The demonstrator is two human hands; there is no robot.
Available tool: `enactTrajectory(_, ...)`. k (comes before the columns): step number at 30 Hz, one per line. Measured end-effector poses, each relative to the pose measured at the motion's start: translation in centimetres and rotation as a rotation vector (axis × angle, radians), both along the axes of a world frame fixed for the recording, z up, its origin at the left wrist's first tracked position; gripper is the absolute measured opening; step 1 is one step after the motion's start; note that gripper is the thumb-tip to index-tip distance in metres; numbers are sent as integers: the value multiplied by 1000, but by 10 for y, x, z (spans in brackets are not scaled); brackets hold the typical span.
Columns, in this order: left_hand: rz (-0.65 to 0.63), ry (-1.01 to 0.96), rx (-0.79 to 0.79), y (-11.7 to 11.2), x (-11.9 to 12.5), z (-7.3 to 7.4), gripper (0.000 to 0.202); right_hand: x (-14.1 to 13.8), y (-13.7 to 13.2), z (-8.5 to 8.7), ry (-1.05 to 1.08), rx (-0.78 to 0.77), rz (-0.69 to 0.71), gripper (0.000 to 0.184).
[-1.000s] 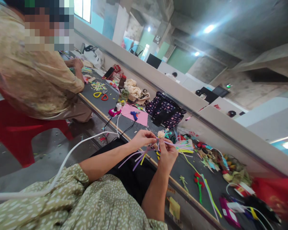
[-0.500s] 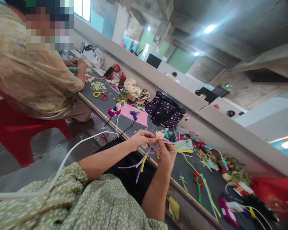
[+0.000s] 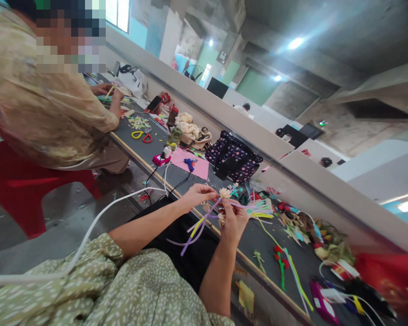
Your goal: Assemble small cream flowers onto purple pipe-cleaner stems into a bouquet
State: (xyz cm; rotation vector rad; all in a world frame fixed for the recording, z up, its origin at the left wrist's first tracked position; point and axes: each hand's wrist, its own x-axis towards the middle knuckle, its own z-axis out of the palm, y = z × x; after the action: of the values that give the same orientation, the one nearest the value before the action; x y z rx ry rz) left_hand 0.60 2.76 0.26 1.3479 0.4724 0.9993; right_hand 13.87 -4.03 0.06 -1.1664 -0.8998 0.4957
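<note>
In front of me, above the table edge, my right hand [image 3: 236, 219] is closed around a bunch of pipe cleaners [image 3: 258, 209] in purple, yellow, white and mint. A cream flower [image 3: 225, 193] tops the bunch, just above my right thumb. Loose purple and yellow stem ends [image 3: 195, 231] hang down to the lower left. My left hand [image 3: 202, 197] has thumb and fingers pinched together beside the flower's left edge. Whatever lies between those fingertips is too small to make out.
On the dark table [image 3: 275, 244] are a blue glue gun [image 3: 189, 164] on pink paper [image 3: 202, 168], scissors [image 3: 147, 137], a dotted bag [image 3: 236, 156], red pipe-cleaner flowers [image 3: 280, 258] and a magenta power strip [image 3: 323, 301]. A white cable [image 3: 105, 210] crosses left. A co-worker [image 3: 51, 104] sits at left.
My left fingertips have drawn slightly left, off the cream flower. The bunch has turned a little in my right hand, and its hanging stems have swung left.
</note>
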Motion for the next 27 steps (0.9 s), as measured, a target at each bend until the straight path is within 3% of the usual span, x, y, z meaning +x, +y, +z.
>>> enactTrajectory(4,361,283,438,-11,-7,12,13,-6,0,-1,-51,-4,-42,32)
enactTrajectory(7,451,439,638,-22,-7,19,10,-10,-2,0,-94,18,-81,31)
enactTrajectory(10,483,506,681,-28,-5,21,11,-14,-6,2,-146,38,-112,28)
enactTrajectory(15,426,422,611,-25,-3,19,16,-15,-13,6,-229,42,-117,27)
enactTrajectory(21,278,188,372,-21,-4,17,15,-14,-13,9,-129,49,-75,26)
enactTrajectory(27,-60,-100,22,-23,-4,17,26,-14,-13,11,4,49,19,23)
